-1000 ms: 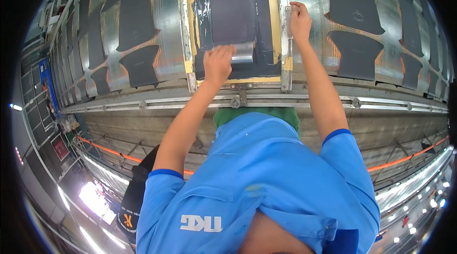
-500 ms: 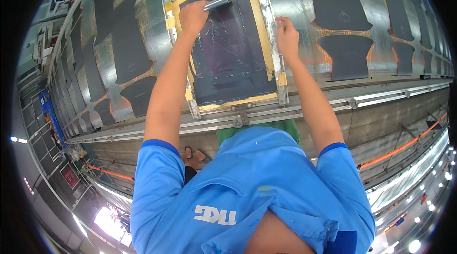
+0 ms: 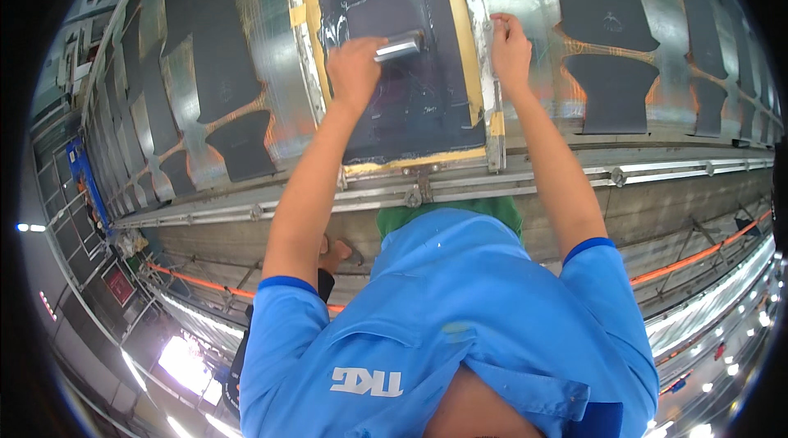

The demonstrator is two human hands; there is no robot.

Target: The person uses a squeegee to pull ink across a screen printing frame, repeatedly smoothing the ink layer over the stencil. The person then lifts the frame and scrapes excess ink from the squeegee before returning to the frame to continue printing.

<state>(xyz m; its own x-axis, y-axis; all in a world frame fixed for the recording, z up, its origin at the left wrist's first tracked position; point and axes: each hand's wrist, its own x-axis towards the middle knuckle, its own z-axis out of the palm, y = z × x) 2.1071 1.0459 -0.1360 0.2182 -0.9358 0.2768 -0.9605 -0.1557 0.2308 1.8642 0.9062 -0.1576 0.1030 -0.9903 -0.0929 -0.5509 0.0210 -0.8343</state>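
My left hand (image 3: 355, 73) is closed around the left end of a squeegee (image 3: 400, 48) with a shiny metal bar. The squeegee lies across the middle of a dark screen (image 3: 410, 122), which has glossy wet streaks near its left side and top. Yellow tape borders the screen inside a metal screen-printing frame (image 3: 495, 138). At the frame's right rail rests my right hand (image 3: 511, 52), fingers bent and pressed against the rail; its grip is partly hidden.
Dark cut fabric panels (image 3: 609, 93) lie on the long shiny table (image 3: 525, 3) on both sides of the frame. A metal rail (image 3: 574, 178) with round knobs runs along the table's near edge. Another person's foot (image 3: 338, 256) shows to the left, beyond my sleeve.
My left hand has drawn the squeegee from near the screen's far end toward me, to its middle. My right hand stays at the frame's right rail.
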